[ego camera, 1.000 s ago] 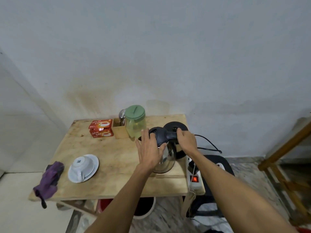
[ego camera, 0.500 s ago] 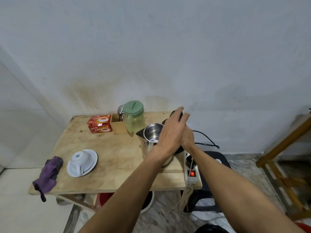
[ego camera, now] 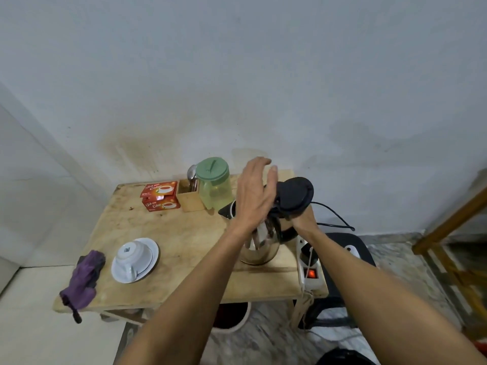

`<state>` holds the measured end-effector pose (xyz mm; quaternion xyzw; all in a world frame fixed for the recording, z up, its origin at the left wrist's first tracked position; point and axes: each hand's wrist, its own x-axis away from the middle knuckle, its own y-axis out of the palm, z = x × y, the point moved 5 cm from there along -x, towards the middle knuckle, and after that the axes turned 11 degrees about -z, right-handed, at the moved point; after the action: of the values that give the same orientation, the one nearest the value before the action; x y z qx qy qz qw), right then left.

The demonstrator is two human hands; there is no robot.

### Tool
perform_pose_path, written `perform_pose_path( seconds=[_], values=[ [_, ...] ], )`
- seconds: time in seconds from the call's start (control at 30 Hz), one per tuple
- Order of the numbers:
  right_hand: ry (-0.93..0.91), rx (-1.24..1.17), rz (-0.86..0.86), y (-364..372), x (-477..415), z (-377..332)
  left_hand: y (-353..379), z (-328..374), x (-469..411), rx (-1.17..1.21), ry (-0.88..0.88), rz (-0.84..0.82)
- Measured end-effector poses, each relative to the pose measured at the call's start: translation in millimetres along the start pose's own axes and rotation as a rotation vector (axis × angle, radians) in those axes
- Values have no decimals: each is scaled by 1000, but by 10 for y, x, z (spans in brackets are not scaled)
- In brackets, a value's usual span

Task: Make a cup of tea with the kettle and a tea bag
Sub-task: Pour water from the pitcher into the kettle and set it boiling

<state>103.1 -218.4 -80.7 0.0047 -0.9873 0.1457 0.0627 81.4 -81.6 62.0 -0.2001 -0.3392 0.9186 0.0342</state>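
— Where is the kettle (ego camera: 259, 246)?

— It stands on the wooden table (ego camera: 171, 233), at the right side, with its black lid (ego camera: 295, 193) raised.

— What do the hands do?

— The right hand (ego camera: 303, 219) is closed around the kettle handle. The left hand (ego camera: 254, 196) is open, fingers spread, beside the lid; whether it touches, I cannot tell.

— And the tea?

— The red tea boxes (ego camera: 160, 197) are at the back, the cup (ego camera: 134, 255) upside down on its saucer (ego camera: 150, 262).

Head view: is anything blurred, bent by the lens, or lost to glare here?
Head view: the left hand is slightly motion-smeared over the kettle; the wide lens bows the table edges; light is soft and even, with only small reflections on the kettle's steel; the power strip switch glows red; cup and tea boxes stay sharp.
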Motion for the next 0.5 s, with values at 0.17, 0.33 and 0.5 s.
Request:
perform_pose_path(
  seconds=[0.17, 0.33, 0.5],
  values=[
    [40, -52, 38, -38, -27, 90, -450, -1145, -64, 135, -431, 233],
    [45, -85, 66, -27, 19, 62, -324, -2104, -28, 307, -853, 212],
    [6, -128, 60, -7, 0, 91, -119, -2403, -120, 588, -949, 152]
  ],
)
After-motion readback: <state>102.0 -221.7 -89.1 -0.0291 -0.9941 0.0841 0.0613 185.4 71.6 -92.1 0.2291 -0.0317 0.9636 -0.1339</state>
